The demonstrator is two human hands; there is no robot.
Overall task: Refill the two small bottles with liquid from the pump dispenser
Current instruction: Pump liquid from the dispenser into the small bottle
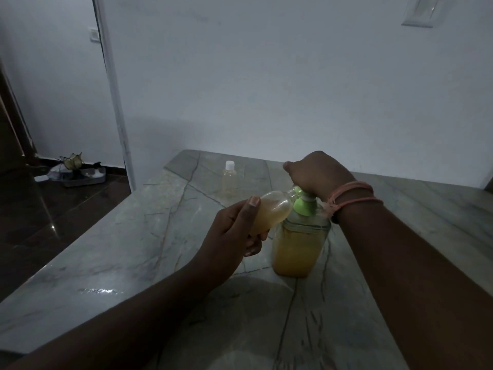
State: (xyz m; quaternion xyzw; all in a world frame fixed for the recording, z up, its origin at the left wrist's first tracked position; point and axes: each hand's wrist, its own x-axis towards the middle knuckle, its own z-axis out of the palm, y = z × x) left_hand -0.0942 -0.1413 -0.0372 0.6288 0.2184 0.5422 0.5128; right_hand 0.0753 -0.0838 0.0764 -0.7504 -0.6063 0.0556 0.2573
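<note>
A clear pump dispenser (300,247) with a green pump collar stands on the marble counter (133,249), about two thirds full of yellow liquid. My right hand (313,173) is closed over the pump head and hides it. My left hand (234,233) grips a small clear bottle (269,209), tilted with its open mouth up against the pump spout; yellow liquid partly fills it. A second small bottle (229,180), clear with a white cap on, stands upright farther back on the counter.
The counter ends at a slanted left edge, with dark floor (53,222) below. A white wall runs behind it. A tray of small items (77,172) lies on the floor by the doorway. Pink threads circle my right wrist.
</note>
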